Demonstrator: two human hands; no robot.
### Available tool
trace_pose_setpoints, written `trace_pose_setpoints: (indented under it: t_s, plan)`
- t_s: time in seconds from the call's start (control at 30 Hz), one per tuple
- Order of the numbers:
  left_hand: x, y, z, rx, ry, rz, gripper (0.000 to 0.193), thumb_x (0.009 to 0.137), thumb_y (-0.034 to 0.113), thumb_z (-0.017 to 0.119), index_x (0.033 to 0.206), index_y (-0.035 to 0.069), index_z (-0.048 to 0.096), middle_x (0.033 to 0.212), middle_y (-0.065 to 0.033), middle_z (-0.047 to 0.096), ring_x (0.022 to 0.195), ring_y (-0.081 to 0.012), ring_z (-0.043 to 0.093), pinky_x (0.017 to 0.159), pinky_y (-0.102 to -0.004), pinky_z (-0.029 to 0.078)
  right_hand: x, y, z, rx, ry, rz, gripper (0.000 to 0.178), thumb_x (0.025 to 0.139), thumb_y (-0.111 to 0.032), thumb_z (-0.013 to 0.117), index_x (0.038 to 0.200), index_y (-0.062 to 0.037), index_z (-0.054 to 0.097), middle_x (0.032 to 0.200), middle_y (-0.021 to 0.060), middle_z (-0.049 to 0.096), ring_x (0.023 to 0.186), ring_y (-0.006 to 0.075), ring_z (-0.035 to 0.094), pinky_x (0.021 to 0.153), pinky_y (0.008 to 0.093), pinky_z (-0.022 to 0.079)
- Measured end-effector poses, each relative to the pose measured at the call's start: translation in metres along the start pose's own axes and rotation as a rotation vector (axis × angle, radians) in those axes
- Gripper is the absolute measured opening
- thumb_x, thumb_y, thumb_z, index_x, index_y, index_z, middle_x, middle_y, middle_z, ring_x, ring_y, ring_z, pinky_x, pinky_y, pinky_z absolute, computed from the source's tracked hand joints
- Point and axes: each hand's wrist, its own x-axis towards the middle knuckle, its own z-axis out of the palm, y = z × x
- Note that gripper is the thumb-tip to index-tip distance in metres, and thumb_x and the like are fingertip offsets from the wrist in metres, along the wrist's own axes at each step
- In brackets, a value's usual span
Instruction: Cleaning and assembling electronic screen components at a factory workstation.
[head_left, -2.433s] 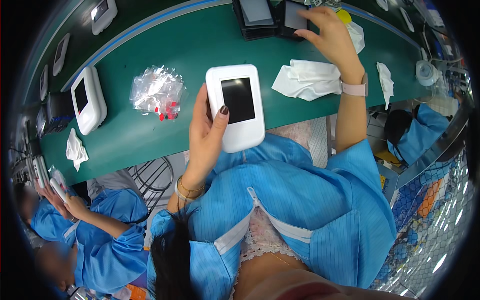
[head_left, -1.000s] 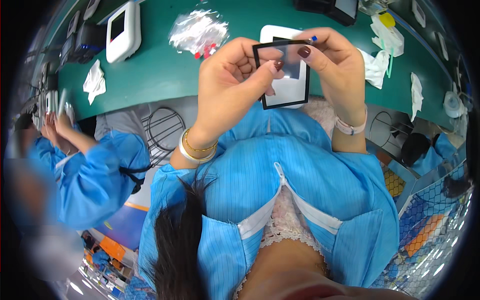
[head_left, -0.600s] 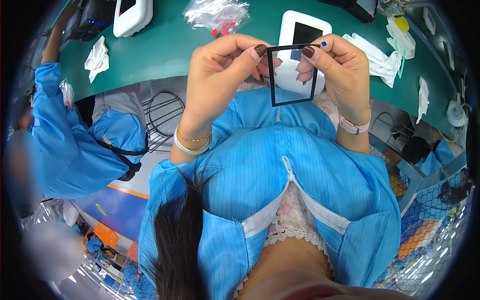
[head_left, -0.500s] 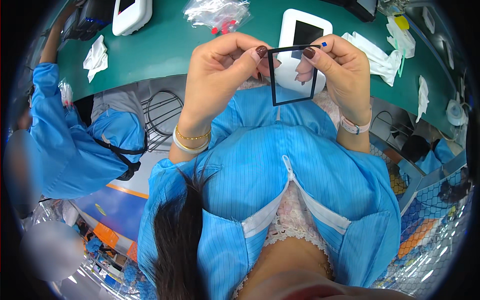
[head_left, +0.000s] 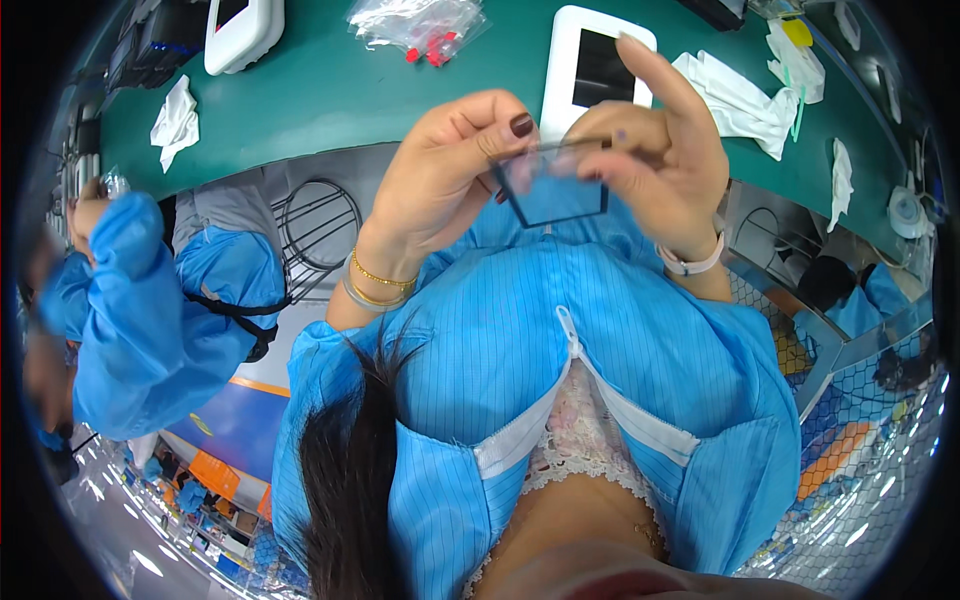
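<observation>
A clear rectangular panel with a black border (head_left: 555, 222) is held tilted in front of my chest, slightly blurred. My left hand (head_left: 450, 165) pinches it near its upper left corner, thumb in front. At its right side is my right hand (head_left: 665, 165), index finger stretched up and thumb apart from it; motion smears the thumb, and I cannot tell whether it touches the panel. A small blue mark (head_left: 620, 135) shows by the panel's upper right corner. Beyond my hands, a white device with a dark screen (head_left: 605, 75) lies on the green table (head_left: 300, 110).
Clear plastic bags with red bits (head_left: 415, 25) lie at the back. White cloths (head_left: 175, 122) (head_left: 735, 100) rest left and right. A second white device (head_left: 245, 35) stands at the back left. A person in a blue smock (head_left: 150, 310) sits to my left, by a wire stool (head_left: 320, 225).
The panel has moved down and left and tilted back. My right hand's index finger has lifted off its upper right corner. The co-worker's arm has come down from the table's far left.
</observation>
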Motion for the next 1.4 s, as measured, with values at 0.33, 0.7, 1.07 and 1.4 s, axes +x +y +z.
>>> trace_pose_setpoints:
  t_s: [0.33, 0.7, 1.07, 1.4]
  plan:
    - [-0.003, 0.009, -0.005, 0.282, 0.026, 0.065, 0.015, 0.092, 0.016, 0.058, 0.084, 0.003, 0.058, 0.077, -0.0022, 0.060, 0.072, -0.0083, 0.056, 0.065, -0.0215, 0.043, 0.003, -0.003, -0.007, -0.507, -0.184, -0.344, 0.026, 0.067, 0.000, 0.071, 0.092, 0.0008, 0.062, 0.081, 0.0135, 0.065, 0.071, 0.0274, 0.063, 0.060, 0.0321, 0.051]
    - [0.015, 0.010, -0.003, 0.121, 0.186, -0.055, 0.014, 0.092, 0.013, 0.057, 0.083, 0.003, 0.058, 0.068, -0.0034, 0.060, 0.059, -0.0092, 0.055, 0.052, -0.0209, 0.042, -0.010, -0.020, 0.006, -1.012, -0.227, -0.952, 0.008, 0.068, -0.001, 0.063, 0.076, 0.0006, 0.065, 0.069, 0.0055, 0.057, 0.065, 0.0202, 0.060, 0.058, 0.0280, 0.044]
    - [0.050, 0.046, -0.077, 1.881, 0.420, 0.913, 0.016, 0.088, 0.006, 0.060, 0.102, -0.001, 0.061, 0.107, -0.0091, 0.067, 0.105, -0.0267, 0.063, 0.086, -0.0320, 0.049, 0.003, -0.026, -0.046, -0.763, 0.140, -0.103, 0.020, 0.059, -0.004, 0.070, 0.078, -0.0059, 0.068, 0.078, 0.0094, 0.061, 0.069, 0.0248, 0.057, 0.062, 0.0358, 0.045]
    - [0.036, 0.003, -0.043, 1.798, -0.054, 0.755, 0.046, 0.067, 0.037, 0.072, 0.103, 0.010, 0.067, 0.105, -0.0142, 0.060, 0.102, -0.0324, 0.058, 0.091, -0.0466, 0.045, 0.035, 0.038, -0.103, -0.013, 0.391, 0.547, 0.004, 0.084, -0.002, 0.063, 0.080, -0.0009, 0.063, 0.069, 0.0011, 0.060, 0.056, 0.0045, 0.046, 0.051, 0.0171, 0.033]
